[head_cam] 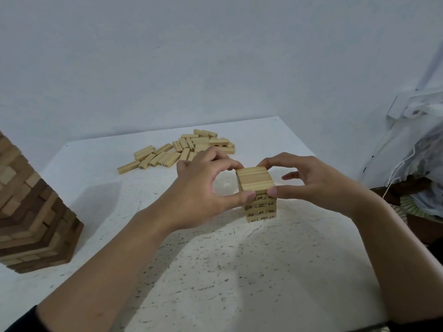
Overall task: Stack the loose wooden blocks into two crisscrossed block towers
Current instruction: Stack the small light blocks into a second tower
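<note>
Together, left hand [199, 188], right hand [318, 185], seemingly pinching tower [257, 180]

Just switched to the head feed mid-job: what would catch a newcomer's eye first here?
At the middle of the table, the left hand and right hand pinch the top of a short block tower. Behind them lies a pile of loose blocks. A larger tower of light and dark blocks stands at the left edge.

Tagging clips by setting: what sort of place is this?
Likely a plain room, perhaps at home: a white speckled table set against bare walls, loose wooden blocks on it, a plastic bag at its right.
</note>
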Demonstrator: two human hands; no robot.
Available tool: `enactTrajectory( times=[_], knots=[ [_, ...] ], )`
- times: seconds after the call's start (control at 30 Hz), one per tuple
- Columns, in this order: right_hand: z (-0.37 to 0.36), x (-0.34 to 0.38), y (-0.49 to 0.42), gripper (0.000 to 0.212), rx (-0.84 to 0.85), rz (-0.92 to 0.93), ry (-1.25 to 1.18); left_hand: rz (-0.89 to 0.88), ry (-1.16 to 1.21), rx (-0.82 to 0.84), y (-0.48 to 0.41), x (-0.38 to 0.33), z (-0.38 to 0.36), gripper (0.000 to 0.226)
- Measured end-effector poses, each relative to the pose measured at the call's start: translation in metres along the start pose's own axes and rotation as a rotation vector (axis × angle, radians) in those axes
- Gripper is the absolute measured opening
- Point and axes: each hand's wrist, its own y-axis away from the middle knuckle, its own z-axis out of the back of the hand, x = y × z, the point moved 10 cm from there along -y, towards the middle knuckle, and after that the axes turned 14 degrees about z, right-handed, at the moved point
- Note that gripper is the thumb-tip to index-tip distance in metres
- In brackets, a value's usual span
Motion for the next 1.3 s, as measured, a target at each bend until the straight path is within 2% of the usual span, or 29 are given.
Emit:
enactTrajectory(
  times=[0.8, 1.1, 1.3],
  knots=[
    [0.001, -0.005, 0.002, 0.048, -0.027, -0.023, -0.015, 0.004, 0.015, 0.026, 0.001, 0.006, -0.007, 0.065],
    [0.001, -0.005, 0.003, 0.045, -0.026, -0.029, -0.015, 0.022, 0.018, 0.027, 0.000, 0.010, -0.007, 0.078],
    [0.001, -0.005, 0.004, 0.053, -0.037, -0.030, -0.016, 0.016, 0.031, 0.031, 0.000, 0.012, -0.008, 0.083]
  ],
)
